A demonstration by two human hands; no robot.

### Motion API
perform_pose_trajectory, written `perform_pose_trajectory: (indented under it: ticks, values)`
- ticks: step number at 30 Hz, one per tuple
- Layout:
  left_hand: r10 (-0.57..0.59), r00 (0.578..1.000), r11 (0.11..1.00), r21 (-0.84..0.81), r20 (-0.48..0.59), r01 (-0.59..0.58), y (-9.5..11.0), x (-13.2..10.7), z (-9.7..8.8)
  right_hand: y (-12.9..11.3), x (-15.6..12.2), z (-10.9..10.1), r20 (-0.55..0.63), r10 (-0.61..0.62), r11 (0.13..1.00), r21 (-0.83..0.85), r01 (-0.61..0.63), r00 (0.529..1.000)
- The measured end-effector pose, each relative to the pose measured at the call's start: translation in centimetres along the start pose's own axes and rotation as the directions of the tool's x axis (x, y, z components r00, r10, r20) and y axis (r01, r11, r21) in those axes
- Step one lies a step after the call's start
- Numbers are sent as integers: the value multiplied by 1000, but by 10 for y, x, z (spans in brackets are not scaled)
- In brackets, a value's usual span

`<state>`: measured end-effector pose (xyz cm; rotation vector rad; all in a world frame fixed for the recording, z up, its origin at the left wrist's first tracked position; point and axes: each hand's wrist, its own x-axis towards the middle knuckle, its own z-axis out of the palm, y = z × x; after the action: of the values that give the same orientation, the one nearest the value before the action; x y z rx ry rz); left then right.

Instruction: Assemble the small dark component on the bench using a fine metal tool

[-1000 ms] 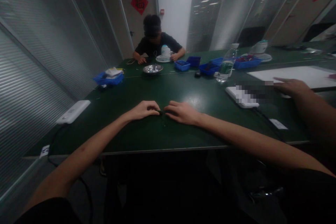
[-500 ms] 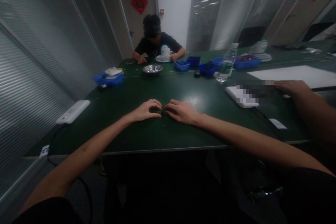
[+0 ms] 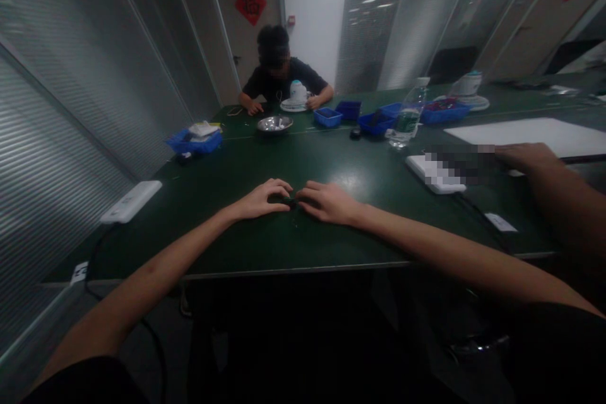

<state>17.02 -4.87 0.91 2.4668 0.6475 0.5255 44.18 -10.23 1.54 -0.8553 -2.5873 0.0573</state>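
Just above the green table (image 3: 246, 249), near its front edge, my two hands meet at the fingertips. My left hand (image 3: 266, 197) is curled, its thumb and fingers closing round a small dark piece with a hint of green (image 3: 290, 202), too small to name. From the other side my right hand (image 3: 326, 201) is bent inward with its fingertips together at the same piece. What exactly the right fingers grip is hidden. Tiny pale specks lie on the table just below the fingertips.
Beyond my hands stand a metal bowl (image 3: 274, 125), a filled blue tray (image 3: 196, 141), small blue bins (image 3: 327, 117) and a plastic bottle (image 3: 408, 117). White power strips (image 3: 132, 201) lie at both sides. A person sits opposite; another person's hand (image 3: 530, 158) reaches in at right.
Both hands stay in place, with only slight finger movement around the small piece. The dark piece shows a little more between the fingertips.
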Motion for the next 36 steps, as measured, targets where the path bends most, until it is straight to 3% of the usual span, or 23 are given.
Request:
perform_pose_trajectory:
  ticks: [19, 28, 32, 36]
  values:
    - [-43, 999, 999, -13, 5, 43, 3, -1, -2, -2, 2, -5, 67, 178, 984, -18, -177, 982]
    - [-41, 999, 999, 15, 17, 41, 1, -2, -3, -3, 0, -5, -5, 122, 993, -2, -122, 993]
    - [-39, 999, 999, 10, 17, 39, 2, -3, -3, -3, -1, -4, 16, 52, 999, 12, -52, 999]
    - [-38, 999, 999, 4, 7, 38, 2, -3, -4, -3, 1, -5, 36, 86, 996, -13, -85, 996]
